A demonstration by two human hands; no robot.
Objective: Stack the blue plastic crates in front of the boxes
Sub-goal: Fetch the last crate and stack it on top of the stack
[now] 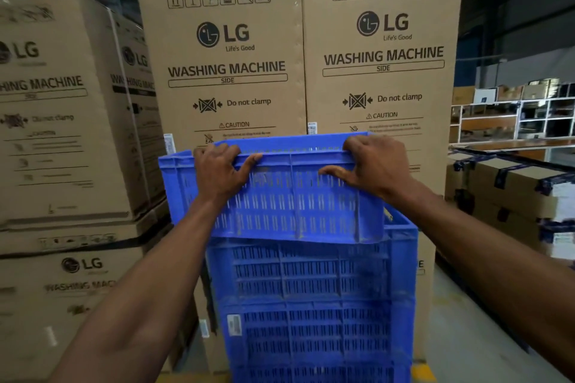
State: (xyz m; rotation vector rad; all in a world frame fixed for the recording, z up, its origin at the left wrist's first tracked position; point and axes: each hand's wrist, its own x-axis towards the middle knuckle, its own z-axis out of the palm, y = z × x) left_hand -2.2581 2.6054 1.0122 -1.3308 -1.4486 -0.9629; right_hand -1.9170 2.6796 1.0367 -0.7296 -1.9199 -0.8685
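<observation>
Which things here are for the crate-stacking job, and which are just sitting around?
For the job:
top blue crate, gripped at its rim by the left hand and right hand
blue crate stack under it
washing machine boxes behind

Just sitting around:
taped cartons at the right
shelving far right

Two hands, the left hand (219, 169) and the right hand (375, 166). At least three blue plastic crates: a top crate (292, 202) above a stack of lower crates (311, 305) whose exact number is hard to tell. Two tall LG washing machine boxes stand directly behind, a left box (224, 71) and a right box (382, 62). More LG boxes (56, 109) are stacked at left. Several taped flat cartons (510, 193) lie at right.
</observation>
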